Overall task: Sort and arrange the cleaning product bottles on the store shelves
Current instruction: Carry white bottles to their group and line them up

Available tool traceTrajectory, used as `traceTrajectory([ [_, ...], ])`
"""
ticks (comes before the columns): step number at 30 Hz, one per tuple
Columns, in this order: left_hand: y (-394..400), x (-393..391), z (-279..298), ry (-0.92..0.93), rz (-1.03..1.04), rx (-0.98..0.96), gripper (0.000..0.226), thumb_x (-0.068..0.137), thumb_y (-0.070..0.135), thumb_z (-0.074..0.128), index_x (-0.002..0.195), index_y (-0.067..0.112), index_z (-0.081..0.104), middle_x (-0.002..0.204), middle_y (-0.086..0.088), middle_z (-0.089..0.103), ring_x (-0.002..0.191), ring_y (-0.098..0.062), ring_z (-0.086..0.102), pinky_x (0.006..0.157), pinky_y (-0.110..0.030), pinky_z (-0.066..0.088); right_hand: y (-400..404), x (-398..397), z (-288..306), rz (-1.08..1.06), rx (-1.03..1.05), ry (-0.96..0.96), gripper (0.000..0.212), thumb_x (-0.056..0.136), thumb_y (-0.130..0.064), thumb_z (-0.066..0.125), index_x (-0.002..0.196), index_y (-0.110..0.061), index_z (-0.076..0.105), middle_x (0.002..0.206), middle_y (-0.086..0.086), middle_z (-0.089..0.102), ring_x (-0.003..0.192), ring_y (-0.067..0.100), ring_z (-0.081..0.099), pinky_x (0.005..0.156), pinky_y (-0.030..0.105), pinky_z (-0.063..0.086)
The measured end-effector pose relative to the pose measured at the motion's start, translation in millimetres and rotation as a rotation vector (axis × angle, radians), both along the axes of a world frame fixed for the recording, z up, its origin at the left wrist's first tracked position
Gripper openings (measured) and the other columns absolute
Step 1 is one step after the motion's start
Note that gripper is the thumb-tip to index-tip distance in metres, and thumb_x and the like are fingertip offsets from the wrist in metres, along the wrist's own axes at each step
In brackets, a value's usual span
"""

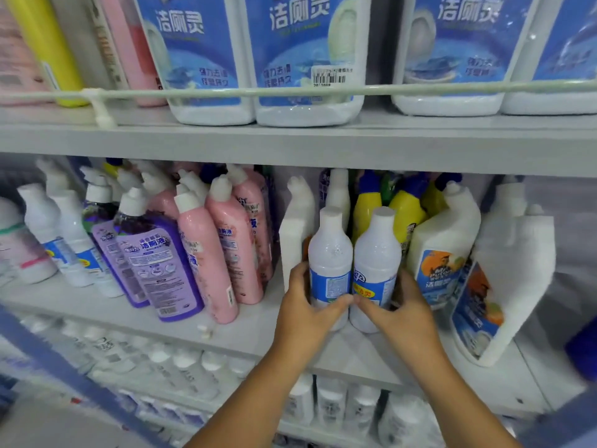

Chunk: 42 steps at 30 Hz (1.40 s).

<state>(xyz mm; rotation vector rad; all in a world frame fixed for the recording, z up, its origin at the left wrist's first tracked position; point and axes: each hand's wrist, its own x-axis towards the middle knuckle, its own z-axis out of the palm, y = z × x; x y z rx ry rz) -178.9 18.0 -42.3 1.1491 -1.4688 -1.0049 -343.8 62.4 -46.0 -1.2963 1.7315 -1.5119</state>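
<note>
— What's on that middle shelf (pixel 245 334)?

— A grey board, packed. At the left, small white bottles with blue labels (pixel 69 244), then leaning purple bottles (pixel 155 253) and pink bottles (pixel 206 253) beside them. Out near the front edge stand two white bottles with blue labels, the left one (pixel 329 253) touching the right one (pixel 376 253). Behind those are yellow bottles with blue caps (pixel 405 211), and to the right big white jugs, one (pixel 442 250) upright, one (pixel 507 286) tilted.

— And above?

— The upper shelf (pixel 290 137) has a pale rail (pixel 323 91) along its front. Big white jugs with blue labels (pixel 303 59) stand behind it, with a yellow bottle (pixel 48 50) at the left.

— Below?

— A lower shelf of white bottles (pixel 332 402), too blurred to read.
</note>
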Motion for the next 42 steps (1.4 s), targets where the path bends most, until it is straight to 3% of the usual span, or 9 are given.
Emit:
traceTrajectory([
  [4, 13, 23, 9, -0.031, -0.03, 0.032, 0.068, 0.069, 0.027, 0.094, 0.125, 0.035, 0.056, 0.112, 0.032, 0.067, 0.103, 0.002, 0.068, 0.085, -0.018, 0.056, 7, 11, -1, 0.032, 0.003, -0.022, 0.059, 0.073, -0.028, 0.091, 0.124, -0.029, 0.062, 0.11, -0.018, 0.073, 0.094, -0.008, 0.068, 0.081, 0.024, 0.057],
  [7, 33, 52, 10, -0.047, -0.025, 0.032, 0.064, 0.069, 0.03, 0.094, 0.119, 0.045, 0.056, 0.113, 0.031, 0.068, 0.104, 0.002, 0.067, 0.084, -0.015, 0.054, 15, 32, -2, 0.061, -0.015, -0.066, 0.061, 0.071, -0.025, 0.092, 0.124, -0.032, 0.063, 0.114, -0.016, 0.073, 0.097, -0.002, 0.07, 0.085, 0.032, 0.059],
  [12, 57, 123, 13, -0.068, 0.029, 0.029, 0.07, 0.064, 0.042, 0.093, 0.123, 0.045, 0.056, 0.116, 0.028, 0.068, 0.103, 0.001, 0.067, 0.083, -0.017, 0.055, 25, 92, 7, 0.131, -0.026, -0.059, 0.062, 0.069, -0.025, 0.093, 0.119, -0.044, 0.061, 0.11, -0.028, 0.072, 0.099, -0.002, 0.069, 0.084, 0.034, 0.059],
  [17, 73, 226, 26, -0.012, 0.122, 0.021, 0.061, 0.07, 0.028, 0.093, 0.118, 0.04, 0.057, 0.108, 0.034, 0.068, 0.095, 0.006, 0.067, 0.073, -0.012, 0.051, 35, 189, 23, 0.21, -0.034, -0.023, 0.06, 0.069, -0.028, 0.093, 0.113, -0.051, 0.06, 0.108, -0.03, 0.071, 0.096, -0.002, 0.069, 0.082, 0.035, 0.06],
  [24, 94, 402, 48, -0.021, 0.201, -0.017, 0.054, 0.072, 0.034, 0.091, 0.114, 0.044, 0.059, 0.105, 0.033, 0.068, 0.093, 0.008, 0.066, 0.073, -0.011, 0.051, 50, 355, 55, 0.325, -0.088, -0.023, 0.053, 0.073, -0.019, 0.091, 0.114, -0.039, 0.064, 0.104, -0.025, 0.074, 0.093, -0.002, 0.071, 0.073, 0.018, 0.056],
  [29, 106, 497, 67, -0.016, 0.25, -0.046, 0.052, 0.071, 0.037, 0.091, 0.113, 0.041, 0.061, 0.108, 0.023, 0.072, 0.097, 0.002, 0.068, 0.08, -0.018, 0.054, 54, 456, 87, 0.42, -0.128, -0.055, 0.046, 0.075, -0.014, 0.089, 0.114, -0.03, 0.067, 0.101, -0.019, 0.077, 0.089, 0.0, 0.073, 0.07, 0.014, 0.055],
  [35, 108, 579, 89, 0.017, 0.33, -0.059, 0.051, 0.072, 0.034, 0.09, 0.113, 0.044, 0.062, 0.108, 0.027, 0.071, 0.099, 0.006, 0.066, 0.08, -0.014, 0.052, 47, 533, 114, 0.529, -0.129, -0.038, 0.045, 0.077, -0.016, 0.087, 0.113, -0.033, 0.068, 0.101, -0.018, 0.077, 0.091, 0.0, 0.072, 0.077, 0.024, 0.056],
  [39, 90, 620, 107, 0.046, 0.405, -0.093, 0.052, 0.072, 0.033, 0.09, 0.115, 0.042, 0.062, 0.106, 0.026, 0.072, 0.095, 0.007, 0.067, 0.076, -0.016, 0.055, 22, 568, 130, 0.603, -0.154, -0.01, 0.046, 0.074, -0.019, 0.089, 0.113, -0.033, 0.068, 0.101, -0.019, 0.077, 0.09, 0.001, 0.072, 0.07, 0.018, 0.056],
  [42, 71, 643, 128, 0.029, 0.462, -0.136, 0.047, 0.074, 0.029, 0.089, 0.111, 0.04, 0.063, 0.102, 0.024, 0.073, 0.091, 0.007, 0.067, 0.073, -0.015, 0.055, -5, 593, 144, 0.669, -0.166, -0.016, 0.043, 0.073, -0.019, 0.089, 0.109, -0.033, 0.069, 0.1, -0.018, 0.078, 0.091, 0.003, 0.073, 0.074, 0.025, 0.06],
])
